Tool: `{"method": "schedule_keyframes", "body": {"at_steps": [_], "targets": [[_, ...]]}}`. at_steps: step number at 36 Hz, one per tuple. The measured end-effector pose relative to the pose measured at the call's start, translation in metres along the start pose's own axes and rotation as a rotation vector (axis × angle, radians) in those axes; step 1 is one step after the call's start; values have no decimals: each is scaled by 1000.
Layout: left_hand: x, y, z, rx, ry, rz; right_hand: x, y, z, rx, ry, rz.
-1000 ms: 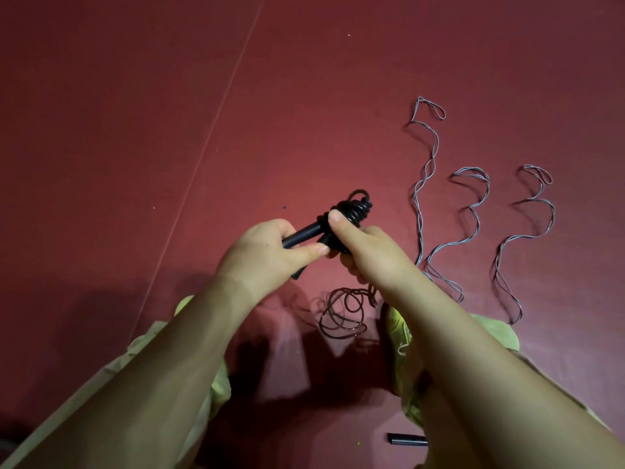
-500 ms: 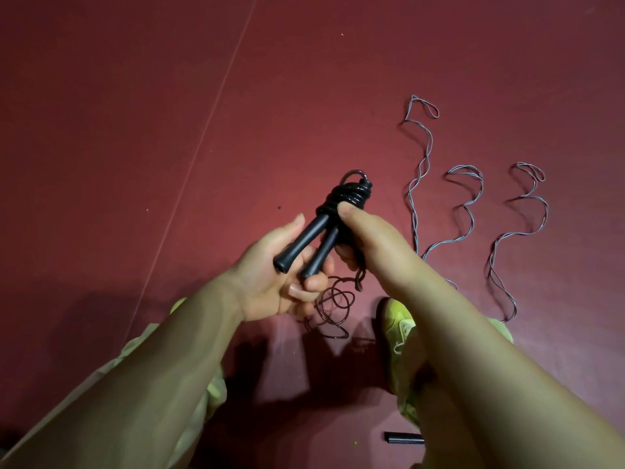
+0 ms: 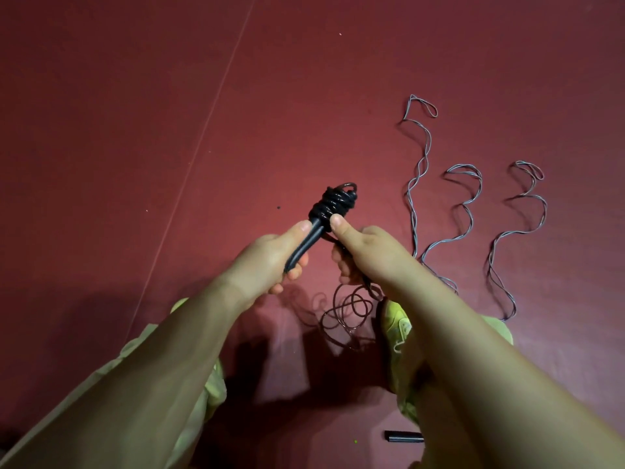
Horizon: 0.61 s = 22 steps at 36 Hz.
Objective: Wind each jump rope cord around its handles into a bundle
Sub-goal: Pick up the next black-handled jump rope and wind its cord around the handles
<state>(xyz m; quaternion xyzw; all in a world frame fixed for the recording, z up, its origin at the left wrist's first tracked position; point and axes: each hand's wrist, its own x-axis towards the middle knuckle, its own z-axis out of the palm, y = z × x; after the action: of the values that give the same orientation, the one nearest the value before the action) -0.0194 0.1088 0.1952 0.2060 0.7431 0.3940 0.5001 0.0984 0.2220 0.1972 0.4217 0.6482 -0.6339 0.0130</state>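
Observation:
I hold a black jump rope over the red floor. My left hand point(image 3: 270, 262) grips the black handles point(image 3: 306, 242) near their lower end, thumb along the side. Several turns of dark cord point(image 3: 333, 203) are wound round the handles' upper end. My right hand point(image 3: 365, 255) pinches the cord just below the wound part, thumb pressed against it. The loose rest of the cord point(image 3: 348, 309) hangs down from that hand into coils on the floor between my legs.
Three grey jump rope cords lie in wavy lines on the floor at right: one point(image 3: 419, 164), one point(image 3: 463, 211), one point(image 3: 517, 231). A black handle point(image 3: 402, 437) lies near my right leg at the bottom. My yellow-green shoe point(image 3: 397, 321) is beside the coils.
My left hand turned the handles and closed round them again, so their ends are now hidden in the palm. My right hand stayed on the cord at the wound part.

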Motion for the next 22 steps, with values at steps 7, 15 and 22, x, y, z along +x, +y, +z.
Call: {"method": "schedule_keyframes", "body": {"at_steps": [7, 15, 22], "targets": [[5, -11, -4, 430, 217, 159, -4, 0, 3, -28, -113, 70], [5, -10, -2, 340, 175, 195, -4, -6, 6, 78, -2, 4], [-2, -2, -10, -297, -505, -163, 0, -1, 2, 125, -2, -135]]}}
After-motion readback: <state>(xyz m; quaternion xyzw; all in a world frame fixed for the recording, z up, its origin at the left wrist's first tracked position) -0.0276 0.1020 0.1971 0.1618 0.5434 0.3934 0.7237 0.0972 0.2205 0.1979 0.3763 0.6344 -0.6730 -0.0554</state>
